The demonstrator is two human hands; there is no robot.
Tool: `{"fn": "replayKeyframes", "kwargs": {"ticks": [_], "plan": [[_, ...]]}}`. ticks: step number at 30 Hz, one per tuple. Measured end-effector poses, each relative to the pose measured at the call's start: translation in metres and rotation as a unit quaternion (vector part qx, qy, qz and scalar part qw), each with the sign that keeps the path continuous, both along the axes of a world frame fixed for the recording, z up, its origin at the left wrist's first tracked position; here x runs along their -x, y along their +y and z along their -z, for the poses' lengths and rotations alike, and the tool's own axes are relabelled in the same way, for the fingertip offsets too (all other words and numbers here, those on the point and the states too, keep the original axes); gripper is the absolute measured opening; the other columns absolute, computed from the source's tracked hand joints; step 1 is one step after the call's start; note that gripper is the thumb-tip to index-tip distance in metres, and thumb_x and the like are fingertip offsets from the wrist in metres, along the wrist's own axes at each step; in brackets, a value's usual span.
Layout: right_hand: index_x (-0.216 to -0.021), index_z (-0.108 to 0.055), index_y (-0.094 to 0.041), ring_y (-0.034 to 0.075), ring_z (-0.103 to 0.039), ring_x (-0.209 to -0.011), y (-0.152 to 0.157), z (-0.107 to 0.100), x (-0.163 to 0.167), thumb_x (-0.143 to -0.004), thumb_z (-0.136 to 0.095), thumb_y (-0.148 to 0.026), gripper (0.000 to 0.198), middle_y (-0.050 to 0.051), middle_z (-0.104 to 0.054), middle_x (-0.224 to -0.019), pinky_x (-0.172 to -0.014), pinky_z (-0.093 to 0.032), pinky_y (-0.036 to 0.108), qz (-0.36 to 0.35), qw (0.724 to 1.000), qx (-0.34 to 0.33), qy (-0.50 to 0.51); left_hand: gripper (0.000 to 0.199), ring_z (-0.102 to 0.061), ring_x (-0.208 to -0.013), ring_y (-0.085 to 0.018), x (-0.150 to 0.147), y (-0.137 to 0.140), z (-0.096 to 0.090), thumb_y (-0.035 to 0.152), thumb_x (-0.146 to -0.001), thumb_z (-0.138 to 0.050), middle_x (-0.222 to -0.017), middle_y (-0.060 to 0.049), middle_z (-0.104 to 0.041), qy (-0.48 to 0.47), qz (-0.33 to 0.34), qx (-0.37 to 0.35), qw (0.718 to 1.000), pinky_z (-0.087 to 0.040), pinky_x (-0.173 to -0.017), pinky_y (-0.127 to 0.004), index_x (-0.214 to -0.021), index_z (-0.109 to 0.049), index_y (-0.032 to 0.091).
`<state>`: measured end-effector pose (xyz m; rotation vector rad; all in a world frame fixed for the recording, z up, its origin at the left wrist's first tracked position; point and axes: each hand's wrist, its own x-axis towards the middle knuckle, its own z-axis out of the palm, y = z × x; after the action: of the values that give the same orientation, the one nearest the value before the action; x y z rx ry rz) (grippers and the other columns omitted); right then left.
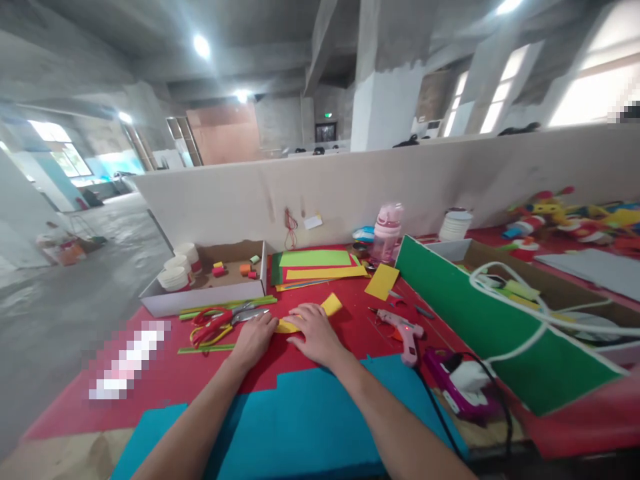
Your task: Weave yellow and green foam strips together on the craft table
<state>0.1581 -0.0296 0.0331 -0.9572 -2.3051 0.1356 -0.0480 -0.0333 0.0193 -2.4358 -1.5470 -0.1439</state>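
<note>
On the red tabletop [365, 333], the left hand [256, 338] had its fingers bunched together at the left end of a yellow strip [332, 305]; the right hand [316, 333] lay across its middle, thumb apart from fingers. Whether either pinched it, I couldn't tell. Its long axis ran left to right, the right end angling away from the person. Red-handled scissors [219, 328] lay left, a pink glue gun [404, 328] right. Farther off, a white card [313, 221] on the partition [225, 197] was too small to read.

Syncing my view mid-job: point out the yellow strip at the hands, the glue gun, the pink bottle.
Yellow strip [331, 305], head view: end beyond right hand [316, 333].
Glue gun [401, 325], head view: body.
Pink bottle [387, 233], head view: body.
</note>
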Motion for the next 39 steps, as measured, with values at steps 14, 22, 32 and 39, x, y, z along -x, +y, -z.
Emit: {"fn": "replayKeyframes", "kwargs": {"ticks": [14, 22, 32, 39], "plan": [[-0.119, -0.063, -0.025, 0.023, -0.052, -0.114, 0.014, 0.028, 0.007, -0.081, -0.061, -0.050, 0.045, 0.008, -0.061, -0.124, -0.101, -0.035, 0.040, -0.052, 0.994, 0.086, -0.053, 0.032, -0.059, -0.089, -0.020, 0.024, 0.011, -0.021, 0.031, -0.093, -0.039, -0.088, -0.009, -0.065, -0.118, -0.016, 0.020, 0.993, -0.043, -0.079, -0.030, -0.089, -0.067, 0.018], [-0.108, -0.068, -0.022, 0.020, -0.058, -0.100, 0.010, 0.022, 0.013, -0.087, -0.056, -0.047, 0.035, 0.006, -0.069, -0.107, -0.088, -0.042, 0.034, -0.070, 0.994, 0.079, -0.025, 0.032, -0.066, -0.093, -0.025, 0.006, 0.062, -0.036, 0.020, -0.090, -0.041, -0.099, -0.014, -0.069, -0.005, -0.175, 0.101, 0.979, -0.047, -0.078, -0.035, -0.116, -0.059, 0.021], [-0.100, -0.069, -0.022, 0.019, -0.062, -0.094, 0.019, 0.024, 0.007, -0.091, -0.049, -0.039, 0.027, 0.005, -0.071, -0.098, -0.086, -0.046, 0.031, -0.039, 0.990, 0.119, 0.064, 0.031, -0.066, -0.090, -0.026, -0.012, 0.066, -0.044, 0.015, -0.089, -0.038, -0.091, -0.017, -0.068, -0.006, -0.210, 0.083, 0.974, -0.048, -0.076, -0.035, -0.102, -0.066, 0.016], [-0.131, -0.049, -0.019, 0.018, -0.064, -0.085, 0.034, 0.031, 0.005, -0.089, -0.047, -0.033, 0.045, 0.013, -0.060, -0.122, -0.076, -0.054, 0.034, 0.060, 0.965, 0.126, 0.222, 0.028, -0.057, -0.094, -0.021, -0.060, 0.018, -0.071, 0.021, -0.093, -0.036, -0.099, -0.011, -0.060, -0.087, 0.018, -0.111, 0.990, -0.045, -0.074, -0.030, -0.095, -0.064, 0.019]]}}
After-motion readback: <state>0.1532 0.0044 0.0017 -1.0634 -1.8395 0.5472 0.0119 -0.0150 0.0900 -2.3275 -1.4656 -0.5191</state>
